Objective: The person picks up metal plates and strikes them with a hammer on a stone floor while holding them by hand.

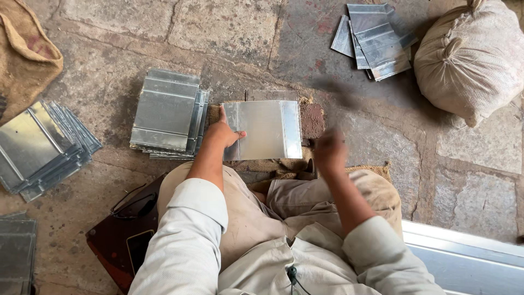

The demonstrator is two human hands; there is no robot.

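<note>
A shiny rectangular metal sheet (267, 129) with folded side edges lies flat on a sacking-covered block (312, 121) in front of my knees. My left hand (221, 134) presses on the sheet's left edge, thumb on top. My right hand (329, 150) is raised to the right of the sheet, closed and blurred by motion. A faint dark streak (335, 94) runs up from it toward the far side, too smeared to name. I cannot tell what the right hand grips.
A stack of similar metal sheets (166, 112) lies just left of the block. More stacks sit at the far left (41, 147), lower left (16, 254) and top right (374, 38). A stuffed sack (472, 57) rests at right, a burlap bag (24, 54) at top left. Stone floor all around.
</note>
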